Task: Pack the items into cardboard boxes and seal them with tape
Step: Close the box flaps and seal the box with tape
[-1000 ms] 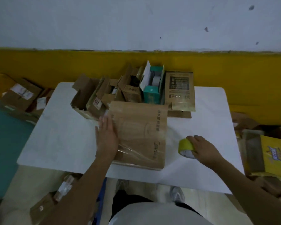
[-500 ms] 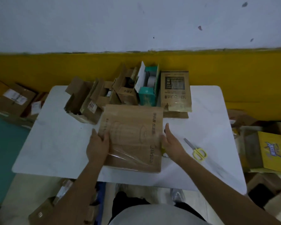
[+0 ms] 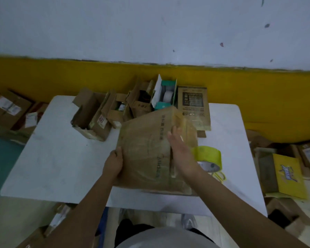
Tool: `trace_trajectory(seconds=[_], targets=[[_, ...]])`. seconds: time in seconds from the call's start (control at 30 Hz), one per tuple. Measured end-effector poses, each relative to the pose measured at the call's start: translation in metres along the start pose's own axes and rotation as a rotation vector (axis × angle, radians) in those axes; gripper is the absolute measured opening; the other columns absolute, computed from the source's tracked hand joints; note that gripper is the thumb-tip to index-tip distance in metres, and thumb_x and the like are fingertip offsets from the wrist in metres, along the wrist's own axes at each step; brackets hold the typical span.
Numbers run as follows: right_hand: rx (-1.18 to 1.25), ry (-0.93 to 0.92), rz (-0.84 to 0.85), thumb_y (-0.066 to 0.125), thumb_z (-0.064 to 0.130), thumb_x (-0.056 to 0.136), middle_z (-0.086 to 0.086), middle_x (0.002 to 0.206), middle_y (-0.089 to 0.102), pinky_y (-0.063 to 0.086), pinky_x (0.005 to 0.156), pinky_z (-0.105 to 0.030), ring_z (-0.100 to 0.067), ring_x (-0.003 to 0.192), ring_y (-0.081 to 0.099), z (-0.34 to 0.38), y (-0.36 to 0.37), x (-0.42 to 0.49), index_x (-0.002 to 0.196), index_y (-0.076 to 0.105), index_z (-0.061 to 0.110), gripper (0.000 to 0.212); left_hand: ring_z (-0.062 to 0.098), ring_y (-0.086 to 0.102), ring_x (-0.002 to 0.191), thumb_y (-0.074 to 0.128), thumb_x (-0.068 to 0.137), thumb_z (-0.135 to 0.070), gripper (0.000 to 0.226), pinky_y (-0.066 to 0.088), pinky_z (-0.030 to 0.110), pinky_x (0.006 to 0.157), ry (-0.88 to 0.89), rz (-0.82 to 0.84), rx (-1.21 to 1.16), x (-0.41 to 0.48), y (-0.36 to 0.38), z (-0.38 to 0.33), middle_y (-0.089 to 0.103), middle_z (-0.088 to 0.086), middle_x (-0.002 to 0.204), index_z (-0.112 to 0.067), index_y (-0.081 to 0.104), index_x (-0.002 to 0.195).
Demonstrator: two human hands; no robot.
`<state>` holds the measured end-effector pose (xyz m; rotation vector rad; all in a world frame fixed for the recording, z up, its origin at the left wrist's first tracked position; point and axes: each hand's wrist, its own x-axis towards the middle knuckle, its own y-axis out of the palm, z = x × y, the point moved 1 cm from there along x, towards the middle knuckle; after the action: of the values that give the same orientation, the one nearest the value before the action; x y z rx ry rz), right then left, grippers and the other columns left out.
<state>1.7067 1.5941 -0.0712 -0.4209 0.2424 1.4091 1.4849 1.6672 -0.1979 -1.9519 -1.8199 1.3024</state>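
Note:
A flat brown cardboard box (image 3: 143, 151) with printed lettering and clear tape on it sits tilted at the middle of the white table (image 3: 61, 158), its far right corner raised. My left hand (image 3: 115, 162) grips its left edge. My right hand (image 3: 180, 149) lies flat on its top right part, fingers spread. A roll of yellow tape (image 3: 208, 158) stands just right of the box, beside my right wrist. The yellow handle of the scissors (image 3: 220, 176) peeks out below the roll.
Several open cardboard boxes (image 3: 95, 117) stand along the table's far edge, with a teal and white box (image 3: 164, 94) and a printed brown box (image 3: 193, 106). More cartons lie on the floor at left (image 3: 7, 110), and a yellow box (image 3: 288, 176) at right.
My right hand let go of the tape roll a second ago, took the box's right edge, and now lies on top. The box has been turned and tilted. The view shifted.

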Motion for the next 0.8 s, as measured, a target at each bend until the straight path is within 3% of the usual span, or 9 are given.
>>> trace_trajectory(seconds=[0.1, 0.2, 0.3, 0.4, 0.43, 0.53, 0.63, 0.7, 0.8], targets=[[-0.076, 0.021, 0.102, 0.029, 0.033, 0.107, -0.002, 0.165, 0.000, 0.003, 0.121, -0.028, -0.018, 0.152, -0.001, 0.028, 0.024, 0.001, 0.156, 0.010, 0.014, 0.056, 0.036, 0.046, 0.133, 0.033, 0.106, -0.042, 0.052, 0.037, 0.049, 0.112, 0.050, 0.065, -0.181, -0.006, -0.011, -0.034, 0.045, 0.014, 0.150, -0.013, 0.039, 0.150], [0.304, 0.127, 0.179, 0.032, 0.045, 0.104, -0.007, 0.159, 0.030, 0.030, 0.117, -0.047, -0.024, 0.146, 0.029, 0.058, 0.050, -0.003, 0.152, 0.033, 0.016, 0.056, 0.029, 0.041, 0.139, 0.034, 0.096, -0.066, 0.070, 0.032, 0.052, 0.116, 0.126, 0.129, -0.466, -0.028, -0.017, -0.076, 0.040, 0.007, 0.154, -0.022, 0.037, 0.150], [0.327, 0.208, 0.263, 0.029, 0.046, 0.105, -0.019, 0.140, 0.053, 0.047, 0.102, -0.047, -0.040, 0.125, 0.053, 0.080, 0.069, -0.006, 0.139, 0.049, 0.005, 0.057, 0.025, 0.030, 0.147, 0.037, 0.091, -0.071, 0.084, 0.025, 0.042, 0.121, 0.320, 0.125, -0.282, -0.042, -0.030, -0.080, 0.026, 0.007, 0.162, -0.019, 0.026, 0.156], [-0.077, -0.143, 0.210, 0.037, 0.039, 0.105, -0.015, 0.140, 0.054, 0.048, 0.085, -0.015, -0.009, 0.118, 0.055, 0.096, 0.065, -0.007, 0.136, 0.053, 0.003, 0.050, 0.021, 0.039, 0.142, 0.050, 0.097, -0.052, 0.069, 0.038, 0.042, 0.114, 0.364, 0.175, -0.342, -0.041, -0.055, -0.065, 0.036, 0.002, 0.157, -0.026, 0.025, 0.156], [-0.339, -0.376, 0.138, 0.040, 0.041, 0.104, -0.007, 0.141, 0.055, 0.042, 0.095, -0.010, -0.001, 0.120, 0.051, 0.099, 0.056, -0.007, 0.138, 0.054, 0.011, 0.048, 0.023, 0.047, 0.136, 0.052, 0.100, -0.043, 0.064, 0.044, 0.039, 0.108, 0.379, 0.180, -0.321, -0.040, -0.062, -0.065, 0.044, 0.005, 0.151, -0.026, 0.026, 0.155], [-1.080, -0.741, 0.038, 0.043, 0.062, 0.093, 0.004, 0.146, 0.049, 0.009, 0.123, -0.035, -0.011, 0.140, 0.034, 0.084, 0.033, 0.007, 0.145, 0.044, 0.022, 0.065, 0.026, 0.054, 0.127, 0.049, 0.103, -0.036, 0.064, 0.049, 0.037, 0.100, 0.391, 0.060, -0.128, -0.034, -0.075, -0.063, 0.050, 0.010, 0.147, -0.022, 0.018, 0.157], [-0.975, -0.488, 0.175, 0.063, 0.073, 0.075, 0.005, 0.129, 0.057, 0.040, 0.095, -0.030, -0.014, 0.119, 0.050, 0.050, 0.034, 0.017, 0.136, 0.047, 0.026, 0.079, 0.035, 0.041, 0.135, 0.038, 0.106, -0.031, 0.066, 0.041, 0.046, 0.105, 0.213, -0.149, 0.328, -0.036, -0.080, -0.058, 0.028, 0.013, 0.160, -0.015, 0.001, 0.159], [-0.852, -0.451, 0.195, 0.072, 0.056, 0.077, 0.001, 0.115, 0.063, 0.040, 0.075, -0.025, -0.015, 0.103, 0.059, 0.030, 0.045, 0.021, 0.126, 0.052, 0.024, 0.062, 0.038, 0.034, 0.138, 0.040, 0.105, -0.025, 0.070, 0.037, 0.048, 0.105, 0.174, -0.243, 0.551, -0.042, -0.077, -0.052, 0.018, 0.017, 0.161, -0.012, -0.002, 0.158], [-0.640, -0.428, 0.155, 0.074, 0.030, 0.081, 0.001, 0.097, 0.062, 0.036, 0.063, -0.016, -0.014, 0.087, 0.057, 0.018, 0.064, 0.029, 0.114, 0.056, 0.017, 0.039, 0.037, 0.029, 0.141, 0.040, 0.105, -0.033, 0.070, 0.036, 0.049, 0.108, 0.246, -0.261, 0.535, -0.040, -0.079, -0.037, 0.019, 0.015, 0.161, -0.013, 0.000, 0.159]])
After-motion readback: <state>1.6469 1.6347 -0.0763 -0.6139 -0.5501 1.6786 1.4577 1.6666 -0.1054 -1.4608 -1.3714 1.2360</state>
